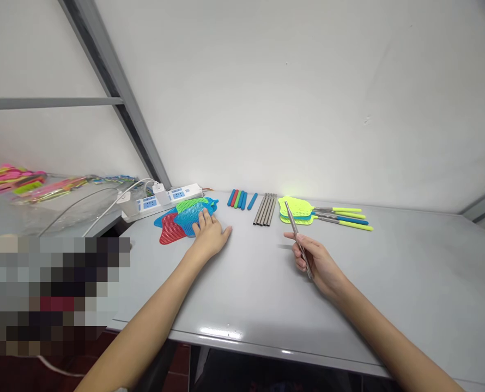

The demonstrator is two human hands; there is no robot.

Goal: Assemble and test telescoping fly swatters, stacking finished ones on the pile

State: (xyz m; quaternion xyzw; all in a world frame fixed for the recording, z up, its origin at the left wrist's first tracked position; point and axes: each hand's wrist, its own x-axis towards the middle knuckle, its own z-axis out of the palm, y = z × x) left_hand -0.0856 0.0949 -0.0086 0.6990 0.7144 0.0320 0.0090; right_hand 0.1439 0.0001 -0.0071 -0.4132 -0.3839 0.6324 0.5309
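Observation:
My right hand [316,262] is closed around a thin metal rod [296,235] that points up and away from me. My left hand [210,235] lies flat, fingers spread, on a pile of loose swatter heads [183,220] in blue, green and red mesh. Between the hands, farther back, lie several bare metal rods [266,209] side by side. Left of them sit several short coloured grip sleeves [240,198]. At the back right rest finished fly swatters [308,213] with yellow-green heads and yellow or blue handles.
A grey table [410,294] carries everything; its front edge runs close to me. A white power strip [161,200] with cables lies at the back left. Plastic bags of coloured parts [30,184] sit on a lower surface to the left. A slanted metal beam [115,87] rises behind.

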